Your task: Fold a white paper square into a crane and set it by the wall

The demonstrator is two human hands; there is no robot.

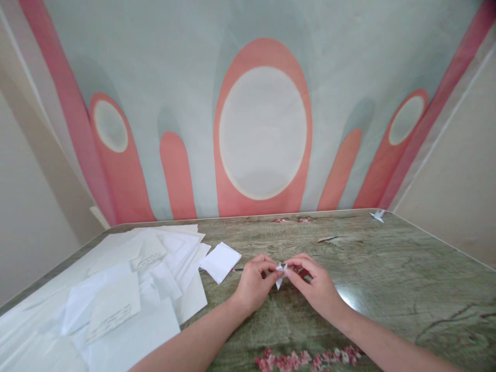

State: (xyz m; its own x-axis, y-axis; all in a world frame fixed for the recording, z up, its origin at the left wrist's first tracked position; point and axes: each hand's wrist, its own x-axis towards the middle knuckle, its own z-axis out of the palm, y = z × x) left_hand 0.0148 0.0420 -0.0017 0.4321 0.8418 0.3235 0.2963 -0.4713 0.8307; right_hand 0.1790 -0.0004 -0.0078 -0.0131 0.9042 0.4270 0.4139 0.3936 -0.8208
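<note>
Between my two hands, a little above the middle of the table, is a small piece of folded white paper (279, 282) with several pointed tips. My left hand (256, 281) pinches its left side between thumb and fingers. From the other side, my right hand (310, 279) grips the paper with thumb and forefinger. The fingertips cover part of the folds. Just left of my left hand lies a small stack of square white paper (220, 262), flat on the table.
Many loose white sheets (155, 325) overlap across the table's left side, some with printed lines. Another folded white paper figure (377, 215) rests at the far right corner. The wood-patterned table (387, 268) meets a wall with a pink and grey-green backdrop (263, 206).
</note>
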